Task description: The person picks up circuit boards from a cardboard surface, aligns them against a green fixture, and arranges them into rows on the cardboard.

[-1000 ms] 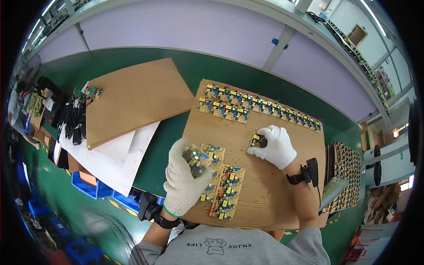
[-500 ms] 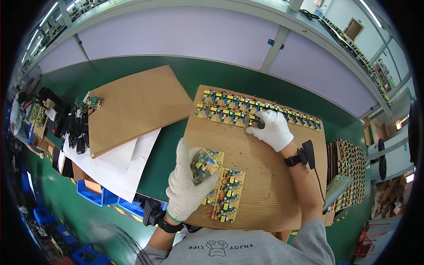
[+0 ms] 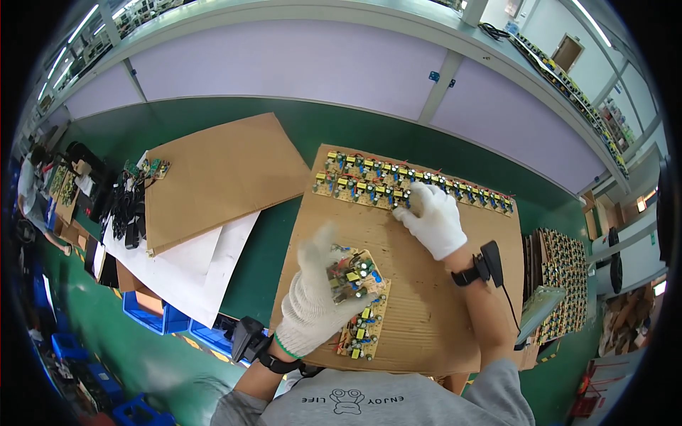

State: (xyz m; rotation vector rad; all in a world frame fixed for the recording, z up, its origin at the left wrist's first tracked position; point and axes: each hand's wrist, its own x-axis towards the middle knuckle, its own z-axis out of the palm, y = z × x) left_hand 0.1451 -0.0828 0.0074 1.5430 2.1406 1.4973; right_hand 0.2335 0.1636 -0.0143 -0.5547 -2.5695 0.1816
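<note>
My left hand, in a cream knitted glove, is closed on a circuit board crowded with small parts, held tilted over the near middle of the cardboard sheet; its upper fingers are blurred. Below the held board, another circuit board panel lies flat, partly covered. My right hand, in a white glove, is bent over the near edge of the rows of circuit boards along the sheet's far side. Its thumb and fingertips close around the end of a board there; the grip is partly hidden.
A bare cardboard sheet lies at left over white sheets, beside a bundle of black cables. Blue bins stand below. Board-covered sheets are stacked at right. A workbench with purple panels runs behind. Another person is far left.
The left hand has moved right and turned, carrying its board over the flat panel. The right hand has lowered slightly, with its fingers drawn in at the near row's boards.
</note>
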